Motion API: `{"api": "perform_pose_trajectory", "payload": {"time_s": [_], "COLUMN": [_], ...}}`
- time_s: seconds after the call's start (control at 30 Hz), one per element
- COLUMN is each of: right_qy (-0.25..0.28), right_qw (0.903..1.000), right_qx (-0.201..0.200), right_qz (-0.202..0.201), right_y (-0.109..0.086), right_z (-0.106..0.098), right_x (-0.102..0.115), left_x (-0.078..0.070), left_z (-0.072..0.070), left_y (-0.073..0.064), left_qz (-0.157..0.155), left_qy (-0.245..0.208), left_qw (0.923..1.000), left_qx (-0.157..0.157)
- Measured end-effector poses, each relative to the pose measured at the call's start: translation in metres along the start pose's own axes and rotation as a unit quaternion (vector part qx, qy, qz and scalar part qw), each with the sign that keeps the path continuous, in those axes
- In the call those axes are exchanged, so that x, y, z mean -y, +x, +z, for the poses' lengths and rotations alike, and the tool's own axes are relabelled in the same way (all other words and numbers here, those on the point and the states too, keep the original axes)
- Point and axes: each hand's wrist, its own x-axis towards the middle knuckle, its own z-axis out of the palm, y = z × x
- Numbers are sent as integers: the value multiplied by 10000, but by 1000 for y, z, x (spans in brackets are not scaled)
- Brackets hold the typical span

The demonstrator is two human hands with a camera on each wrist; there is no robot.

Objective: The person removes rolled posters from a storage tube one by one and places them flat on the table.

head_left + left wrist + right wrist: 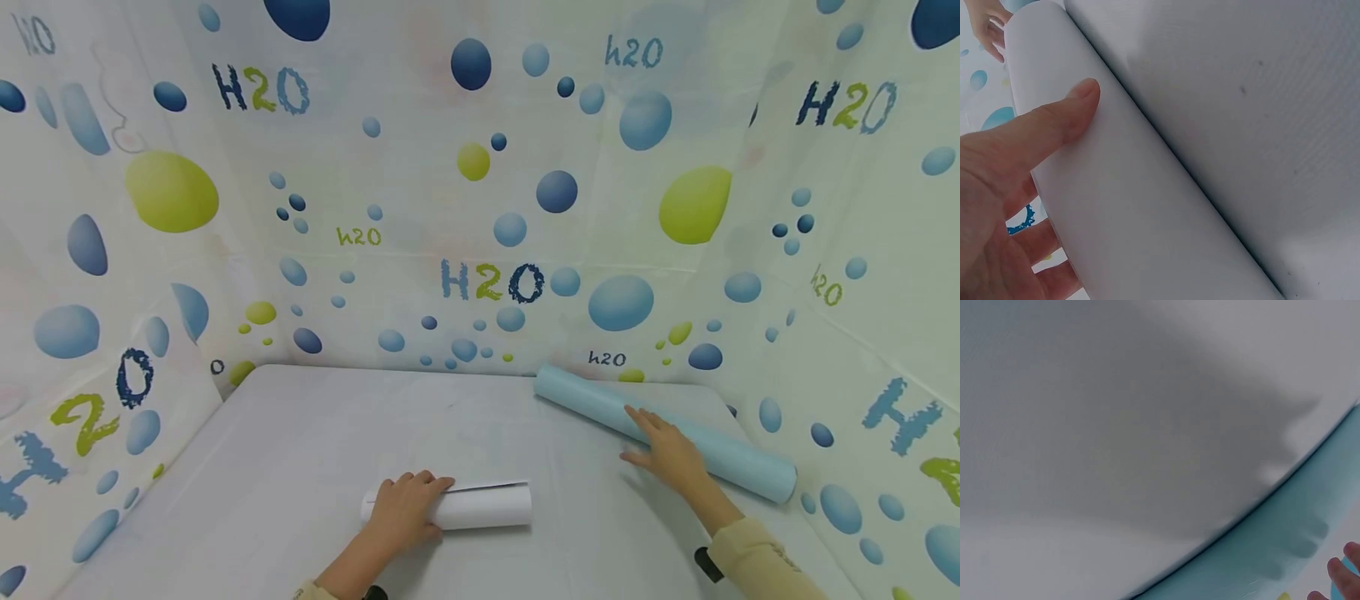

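A rolled sheet of white paper (489,507) lies crosswise near the front of the table. My left hand (403,512) grips its left part from above; in the left wrist view the thumb (1063,122) presses one side of the roll (1129,206) and the fingers lie along the other. Further right, a longer light-blue roll (746,464) rests at a slant. Over its middle is my right hand (672,452), fingers spread and extended. In the right wrist view, fingertips (1342,575) show at the corner, with finger shadows on the blue roll (1235,569); contact is hard to tell.
A white-covered table (315,442) spreads beneath both rolls. Around it hangs a white curtain (420,183) printed with blue and green bubbles and "H2O" lettering, enclosing the back and both sides. The blue roll's far end is near the table's back edge.
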Motion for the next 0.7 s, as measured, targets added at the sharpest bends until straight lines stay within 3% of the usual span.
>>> {"api": "perform_pose_trajectory", "payload": {"time_s": [0.2, 0.4, 0.7], "right_qy": [-127, -164, 93], "right_qw": [9993, 9980, 9947], "right_qx": [-265, -349, -533], "right_qz": [-233, -504, -870], "right_y": [1, 4, 8], "right_z": [-3, -3, 3], "right_x": [13, 22, 33], "left_x": [0, 0, 1], "left_z": [0, -2, -4], "left_y": [1, 2, 5], "left_qz": [66, 68, 50], "left_qy": [96, 122, -17], "left_qw": [9998, 9999, 9999], "left_qx": [-141, -49, -86]}}
